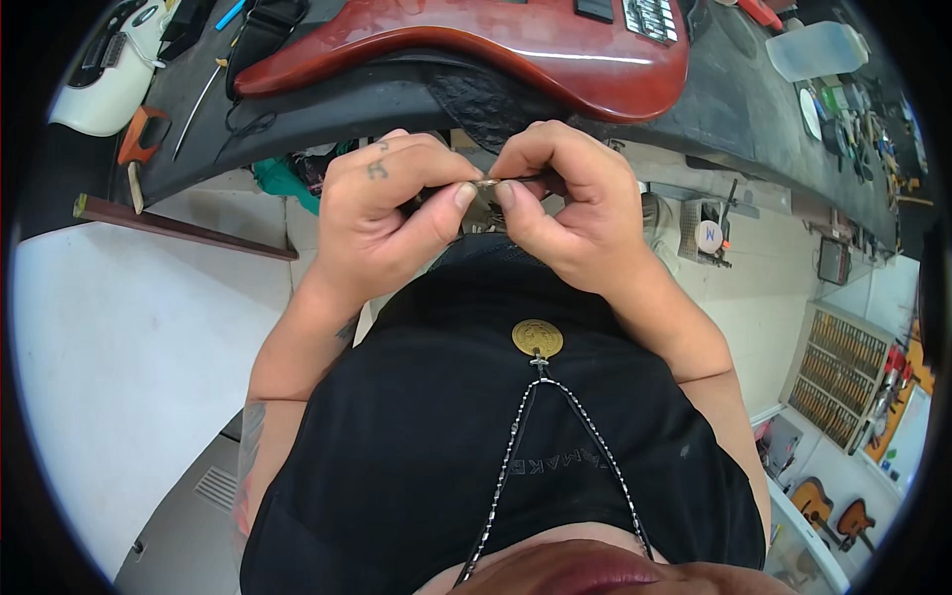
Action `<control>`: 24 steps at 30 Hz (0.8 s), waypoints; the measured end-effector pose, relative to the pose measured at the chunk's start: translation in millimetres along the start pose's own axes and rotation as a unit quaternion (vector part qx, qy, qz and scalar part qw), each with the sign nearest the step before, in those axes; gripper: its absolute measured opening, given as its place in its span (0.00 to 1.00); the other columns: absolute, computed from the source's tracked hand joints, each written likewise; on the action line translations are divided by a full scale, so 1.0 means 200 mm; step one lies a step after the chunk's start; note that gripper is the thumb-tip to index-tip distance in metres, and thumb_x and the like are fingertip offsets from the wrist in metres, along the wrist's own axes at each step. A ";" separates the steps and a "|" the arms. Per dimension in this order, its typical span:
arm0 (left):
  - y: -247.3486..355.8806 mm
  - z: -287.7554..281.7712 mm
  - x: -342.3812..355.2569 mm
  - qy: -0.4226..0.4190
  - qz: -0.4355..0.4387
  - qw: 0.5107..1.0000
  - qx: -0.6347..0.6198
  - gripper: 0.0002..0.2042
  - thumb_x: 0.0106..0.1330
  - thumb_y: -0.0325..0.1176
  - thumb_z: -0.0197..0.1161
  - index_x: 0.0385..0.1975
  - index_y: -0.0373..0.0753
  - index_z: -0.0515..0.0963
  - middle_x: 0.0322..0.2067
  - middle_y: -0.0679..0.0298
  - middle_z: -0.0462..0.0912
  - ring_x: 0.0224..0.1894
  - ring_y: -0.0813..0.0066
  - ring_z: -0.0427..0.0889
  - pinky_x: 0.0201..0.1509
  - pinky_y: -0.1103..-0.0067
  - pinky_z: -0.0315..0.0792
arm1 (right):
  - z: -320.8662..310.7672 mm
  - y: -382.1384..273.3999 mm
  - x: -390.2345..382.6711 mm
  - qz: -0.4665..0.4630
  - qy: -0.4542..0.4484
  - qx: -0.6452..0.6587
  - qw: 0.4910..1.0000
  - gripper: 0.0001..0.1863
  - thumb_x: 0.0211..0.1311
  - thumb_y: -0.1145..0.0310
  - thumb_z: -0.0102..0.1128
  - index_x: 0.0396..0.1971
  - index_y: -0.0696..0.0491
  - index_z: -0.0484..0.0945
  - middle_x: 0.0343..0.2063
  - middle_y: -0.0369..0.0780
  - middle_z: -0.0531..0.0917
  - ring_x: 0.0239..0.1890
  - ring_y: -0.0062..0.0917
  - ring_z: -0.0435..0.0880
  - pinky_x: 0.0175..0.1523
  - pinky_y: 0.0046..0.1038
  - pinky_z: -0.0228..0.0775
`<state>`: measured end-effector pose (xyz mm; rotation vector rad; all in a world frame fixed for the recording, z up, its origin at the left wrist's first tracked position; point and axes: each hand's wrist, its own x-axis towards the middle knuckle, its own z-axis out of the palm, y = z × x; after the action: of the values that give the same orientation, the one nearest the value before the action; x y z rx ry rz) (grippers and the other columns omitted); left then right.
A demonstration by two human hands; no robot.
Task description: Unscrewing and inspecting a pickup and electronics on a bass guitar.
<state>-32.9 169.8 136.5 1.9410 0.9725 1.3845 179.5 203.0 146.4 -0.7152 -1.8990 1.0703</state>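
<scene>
In front of my chest, both hands meet at the fingertips over a small metallic-looking piece (pixel 486 183). My left hand (pixel 397 203) pinches one side of it between thumb and bent forefinger. On the other side, my right hand (pixel 567 203) closes thumb and fingers the same way. The piece is mostly covered by the fingers, so its kind cannot be made out. Just beyond the hands, a glossy red electric guitar body (pixel 476 32) lies on the dark workbench (pixel 714 124), apart from the fingers.
A white guitar body (pixel 104 69) and an orange-brown tool (pixel 144 134) lie at the bench's left. A long wooden strip (pixel 188 228) juts out below them. Far right on the bench are a translucent plastic container (pixel 816 52) and several hand tools. Black sheeting (pixel 486 104) hangs over the near edge.
</scene>
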 end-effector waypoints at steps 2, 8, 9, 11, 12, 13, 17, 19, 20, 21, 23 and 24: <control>0.00 -0.01 0.00 -0.004 -0.002 1.000 -0.001 0.04 0.60 0.22 0.68 0.34 0.35 0.84 0.24 0.62 0.84 0.25 0.70 0.80 0.35 0.75 0.70 | 0.00 0.00 0.00 -0.005 0.001 -0.001 1.000 0.07 0.56 0.79 0.66 0.35 0.58 0.80 0.29 0.38 0.83 0.28 0.21 0.81 0.35 0.23 0.77; -0.01 -0.01 -0.01 -0.032 0.000 0.999 -0.009 0.04 0.63 0.20 0.65 0.36 0.31 0.83 0.27 0.61 0.84 0.28 0.73 0.78 0.36 0.76 0.69 | 0.00 0.02 0.02 -0.004 0.002 -0.004 1.000 0.07 0.54 0.79 0.66 0.33 0.58 0.79 0.28 0.38 0.82 0.27 0.22 0.80 0.34 0.23 0.75; -0.01 0.00 0.00 -0.018 -0.012 1.000 -0.016 0.03 0.63 0.22 0.66 0.35 0.33 0.83 0.25 0.62 0.83 0.26 0.71 0.78 0.35 0.75 0.69 | 0.00 0.03 0.03 -0.009 0.002 -0.006 1.000 0.07 0.53 0.79 0.66 0.33 0.58 0.79 0.28 0.38 0.82 0.27 0.22 0.80 0.33 0.23 0.74; -0.01 0.02 0.01 -0.004 -0.023 0.999 -0.023 0.02 0.63 0.24 0.67 0.33 0.35 0.83 0.22 0.62 0.82 0.25 0.69 0.78 0.33 0.75 0.69 | 0.00 0.03 0.03 -0.014 0.004 -0.008 1.000 0.07 0.53 0.79 0.66 0.33 0.58 0.79 0.28 0.37 0.82 0.27 0.22 0.79 0.33 0.23 0.74; -0.01 0.02 0.01 -0.006 -0.026 0.999 -0.024 0.02 0.63 0.24 0.67 0.33 0.34 0.83 0.23 0.62 0.82 0.25 0.69 0.78 0.33 0.75 0.69 | -0.01 0.04 0.03 -0.008 0.006 -0.007 1.000 0.07 0.53 0.79 0.66 0.33 0.57 0.79 0.27 0.38 0.82 0.27 0.22 0.79 0.33 0.23 0.74; -0.01 0.02 0.02 -0.008 -0.027 0.999 -0.024 0.02 0.63 0.24 0.67 0.32 0.34 0.83 0.23 0.62 0.82 0.25 0.69 0.78 0.33 0.75 0.69 | -0.01 0.03 0.03 -0.003 0.009 -0.006 1.000 0.07 0.54 0.78 0.66 0.33 0.57 0.79 0.27 0.38 0.82 0.27 0.22 0.79 0.33 0.23 0.74; -0.01 0.01 0.04 -0.026 -0.061 0.998 -0.009 0.01 0.63 0.24 0.67 0.32 0.34 0.83 0.24 0.62 0.83 0.25 0.68 0.79 0.33 0.74 0.70 | -0.05 0.02 0.02 0.004 0.004 -0.021 1.000 0.07 0.56 0.78 0.67 0.34 0.57 0.80 0.28 0.38 0.82 0.27 0.22 0.80 0.34 0.24 0.74; 0.00 0.02 0.05 -0.033 -0.065 0.997 -0.001 0.01 0.62 0.24 0.67 0.32 0.35 0.83 0.25 0.61 0.83 0.26 0.67 0.80 0.33 0.74 0.71 | -0.07 0.02 0.01 0.012 -0.005 -0.028 1.000 0.07 0.57 0.76 0.69 0.35 0.57 0.81 0.29 0.39 0.82 0.28 0.24 0.81 0.35 0.25 0.75; 0.00 0.02 0.05 -0.041 -0.070 0.997 0.004 0.01 0.62 0.24 0.67 0.31 0.35 0.83 0.25 0.61 0.83 0.26 0.66 0.80 0.33 0.73 0.71 | -0.09 0.03 0.00 0.020 -0.005 -0.023 1.000 0.07 0.57 0.76 0.69 0.35 0.57 0.81 0.29 0.40 0.82 0.29 0.25 0.82 0.36 0.26 0.76; 0.01 0.03 0.06 -0.043 -0.067 0.997 0.008 0.01 0.62 0.24 0.66 0.31 0.35 0.83 0.24 0.61 0.83 0.25 0.66 0.80 0.33 0.73 0.71 | -0.11 0.02 0.00 0.021 -0.007 -0.028 0.999 0.07 0.58 0.76 0.69 0.35 0.57 0.81 0.30 0.40 0.83 0.29 0.26 0.83 0.36 0.26 0.77; 0.01 0.04 0.06 -0.060 -0.074 0.995 0.010 0.01 0.61 0.24 0.67 0.31 0.35 0.83 0.23 0.61 0.82 0.25 0.65 0.79 0.33 0.73 0.70 | -0.14 0.02 -0.02 0.021 -0.013 -0.033 0.999 0.06 0.59 0.76 0.69 0.35 0.58 0.81 0.30 0.41 0.84 0.30 0.27 0.85 0.37 0.27 0.78; 0.00 0.06 0.10 -0.064 -0.067 0.996 0.009 0.01 0.61 0.24 0.67 0.31 0.35 0.83 0.23 0.61 0.82 0.25 0.65 0.79 0.33 0.73 0.70 | -0.17 0.03 -0.01 0.018 -0.006 -0.038 0.999 0.06 0.59 0.76 0.69 0.35 0.58 0.81 0.30 0.41 0.84 0.30 0.27 0.85 0.37 0.27 0.78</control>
<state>-18.1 185.6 144.3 1.9153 1.0368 1.1653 210.7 217.6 151.3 -0.7900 -1.9530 1.0319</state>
